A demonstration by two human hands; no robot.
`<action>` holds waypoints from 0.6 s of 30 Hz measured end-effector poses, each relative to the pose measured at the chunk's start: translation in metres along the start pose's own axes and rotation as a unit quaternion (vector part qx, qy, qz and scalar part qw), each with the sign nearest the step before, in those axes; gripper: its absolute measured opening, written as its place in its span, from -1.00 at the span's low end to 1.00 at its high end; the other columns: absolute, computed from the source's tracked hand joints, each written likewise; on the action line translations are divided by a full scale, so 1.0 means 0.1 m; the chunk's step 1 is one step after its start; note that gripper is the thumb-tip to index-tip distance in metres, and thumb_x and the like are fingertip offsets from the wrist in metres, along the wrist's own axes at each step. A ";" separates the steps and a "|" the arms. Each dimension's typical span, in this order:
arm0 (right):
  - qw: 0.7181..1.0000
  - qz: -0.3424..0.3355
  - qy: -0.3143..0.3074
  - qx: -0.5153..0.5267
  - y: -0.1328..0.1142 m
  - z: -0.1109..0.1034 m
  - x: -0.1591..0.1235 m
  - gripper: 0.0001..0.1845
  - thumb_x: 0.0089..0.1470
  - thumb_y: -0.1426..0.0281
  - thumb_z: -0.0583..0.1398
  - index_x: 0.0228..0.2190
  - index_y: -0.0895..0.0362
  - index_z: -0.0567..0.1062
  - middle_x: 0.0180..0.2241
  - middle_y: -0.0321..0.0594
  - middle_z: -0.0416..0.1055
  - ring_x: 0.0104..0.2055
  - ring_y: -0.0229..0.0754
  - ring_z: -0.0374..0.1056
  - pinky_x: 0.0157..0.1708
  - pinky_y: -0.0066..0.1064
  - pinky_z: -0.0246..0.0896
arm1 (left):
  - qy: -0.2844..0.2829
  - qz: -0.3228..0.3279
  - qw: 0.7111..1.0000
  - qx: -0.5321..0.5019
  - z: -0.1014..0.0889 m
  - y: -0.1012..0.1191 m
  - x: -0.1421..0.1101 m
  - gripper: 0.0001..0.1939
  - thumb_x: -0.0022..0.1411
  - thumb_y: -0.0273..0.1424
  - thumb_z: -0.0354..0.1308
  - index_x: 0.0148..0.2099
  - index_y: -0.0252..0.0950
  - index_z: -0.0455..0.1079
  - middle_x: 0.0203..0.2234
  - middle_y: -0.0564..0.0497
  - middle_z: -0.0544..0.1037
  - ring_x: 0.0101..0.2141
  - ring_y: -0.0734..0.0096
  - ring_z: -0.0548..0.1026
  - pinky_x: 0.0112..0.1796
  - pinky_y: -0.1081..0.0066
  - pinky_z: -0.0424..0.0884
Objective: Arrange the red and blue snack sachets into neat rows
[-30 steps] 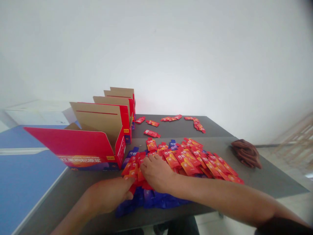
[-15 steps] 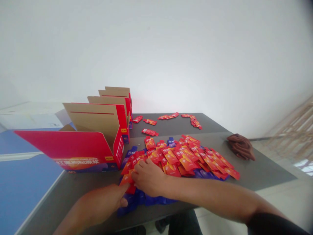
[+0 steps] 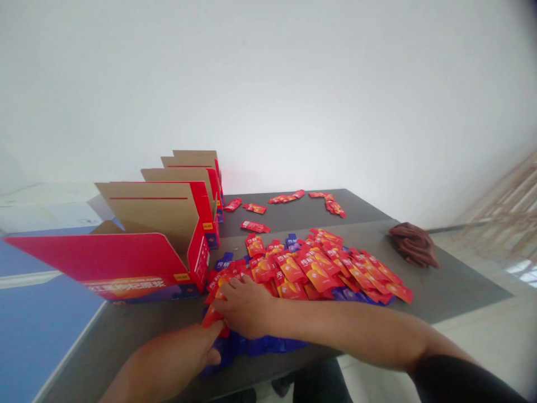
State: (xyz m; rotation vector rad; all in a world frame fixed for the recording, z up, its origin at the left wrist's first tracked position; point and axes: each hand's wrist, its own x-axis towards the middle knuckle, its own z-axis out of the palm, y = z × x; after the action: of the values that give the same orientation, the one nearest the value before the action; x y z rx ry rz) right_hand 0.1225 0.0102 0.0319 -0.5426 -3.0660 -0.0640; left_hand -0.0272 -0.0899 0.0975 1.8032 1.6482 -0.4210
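Red sachets (image 3: 316, 268) with orange fruit pictures lie in an overlapping heap on the grey table, over a layer of blue-purple sachets (image 3: 272, 345). My right hand (image 3: 245, 308) reaches across to the heap's left end, its fingers bent down over red sachets there. Close beside it is my left hand (image 3: 195, 352), low at the front left. Its forefinger is stretched against the end of a red sachet (image 3: 212, 317), and its thumb stands apart over the blue ones. The undersides of both hands are hidden.
Left of the heap stands an open red carton (image 3: 146, 263) with its front flap tipped outward, and more open cartons (image 3: 176, 179) line up behind. Loose red sachets (image 3: 255, 226) are scattered at the back. A crumpled brown cloth (image 3: 414, 244) lies on the table's right side.
Both hands have shifted slightly left and stay close together at the heap's left end. The red sachet by my left fingers has moved a little left and nearer. The view has turned slightly.
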 end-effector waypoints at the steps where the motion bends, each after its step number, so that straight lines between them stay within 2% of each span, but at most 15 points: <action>1: 1.000 -0.004 0.001 0.002 0.00 0.01 0.02 -0.68 0.42 0.37 0.19 0.12 0.16 0.58 0.11 0.04 0.53 0.18 0.11 0.44 0.10 0.06 0.45 | -0.004 -0.007 1.000 0.001 -0.02 0.02 -0.02 -0.50 0.46 -0.42 0.00 0.38 -0.32 0.38 0.01 -0.24 0.72 0.01 -0.10 0.70 -0.04 0.13 0.52; 6: 1.000 -0.022 -0.007 0.014 0.06 0.02 0.14 -0.71 0.34 0.32 0.26 0.02 0.17 0.63 0.08 0.08 0.56 0.17 0.15 0.47 0.06 0.05 0.49 | -0.008 -0.019 1.000 0.011 -0.02 0.01 -0.03 -0.48 0.45 -0.39 0.03 0.40 -0.30 0.34 -0.01 -0.21 0.72 -0.02 -0.09 0.70 -0.06 0.12 0.54; 10: 0.998 -0.019 -0.044 0.029 0.12 0.01 0.20 -0.61 0.27 0.34 0.32 0.10 0.16 0.60 0.14 0.11 0.53 0.18 0.19 0.49 0.08 0.10 0.50 | 0.006 0.003 1.000 0.022 0.11 -0.13 0.02 -0.52 0.42 -0.35 0.00 0.31 -0.23 0.43 -0.08 -0.18 0.74 -0.08 -0.14 0.72 -0.11 0.10 0.55; 14: 0.998 -0.030 -0.050 0.029 0.15 0.02 0.20 -0.59 0.36 0.38 0.25 0.19 0.13 0.56 0.18 0.09 0.50 0.14 0.19 0.53 -0.03 0.06 0.56 | 0.013 0.006 1.000 0.017 0.19 -0.20 0.05 -0.51 0.39 -0.34 0.00 0.30 -0.20 0.43 -0.06 -0.19 0.73 -0.05 -0.14 0.71 -0.10 0.10 0.55; 18: 0.999 -0.034 -0.034 0.026 0.13 0.01 0.22 -0.63 0.43 0.36 0.19 0.17 0.07 0.60 0.19 0.07 0.51 0.20 0.20 0.48 0.03 0.11 0.53 | 0.013 0.007 1.000 0.011 0.17 -0.19 0.05 -0.47 0.36 -0.32 0.06 0.33 -0.24 0.42 -0.10 -0.21 0.74 -0.11 -0.20 0.71 -0.16 0.11 0.54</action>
State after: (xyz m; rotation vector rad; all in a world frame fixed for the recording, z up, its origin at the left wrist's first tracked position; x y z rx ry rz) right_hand 0.1059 0.0298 0.0323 -0.4481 -3.1409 0.0324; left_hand -0.0419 -0.0971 0.0771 1.8431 1.6539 -0.4130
